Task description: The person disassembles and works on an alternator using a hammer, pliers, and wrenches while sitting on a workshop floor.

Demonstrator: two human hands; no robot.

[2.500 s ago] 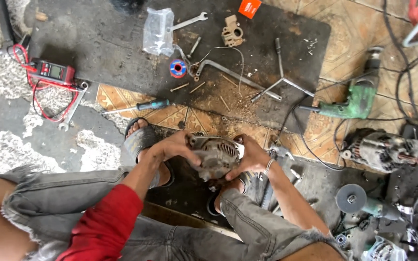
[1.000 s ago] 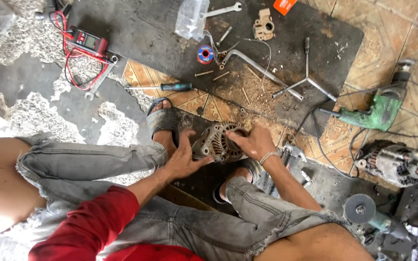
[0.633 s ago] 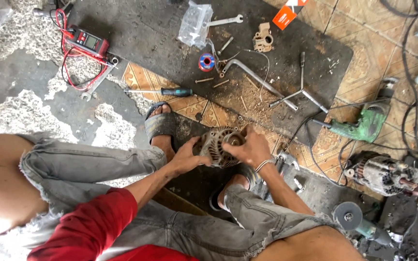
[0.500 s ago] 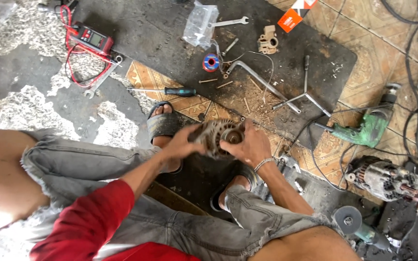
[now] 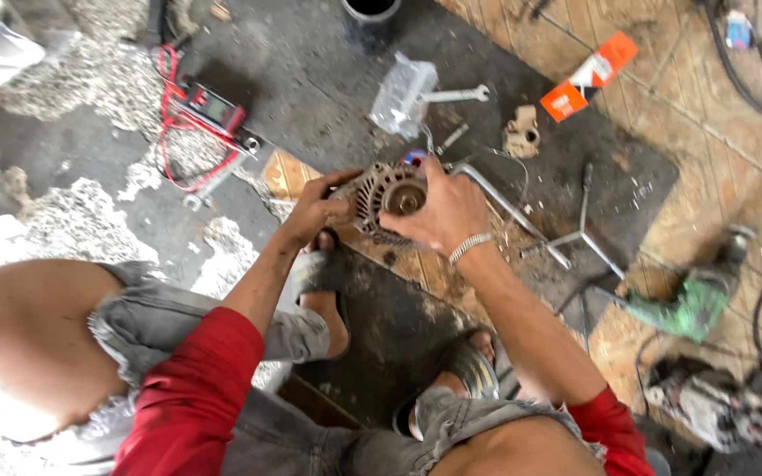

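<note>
I hold a grey metal alternator [image 5: 387,196] up in front of me with both hands, its finned round face and centre shaft turned toward me. My left hand [image 5: 315,207] grips its left side. My right hand [image 5: 445,211], with a metal bracelet on the wrist, wraps over its right side. My sandalled feet [image 5: 321,282] rest on the floor below it.
A dark mat [image 5: 328,79] holds a plastic bag [image 5: 401,85], a spanner [image 5: 451,93], a small metal bracket [image 5: 520,134], a bent wrench bar [image 5: 509,211] and a three-way wrench [image 5: 582,236]. A red-leaded multimeter [image 5: 213,107] lies left, a green drill [image 5: 688,304] right, an orange box [image 5: 588,78] beyond.
Both hands have lifted the alternator off the floor between my feet and raised it toward the camera, turning its face up. The view has shifted.
</note>
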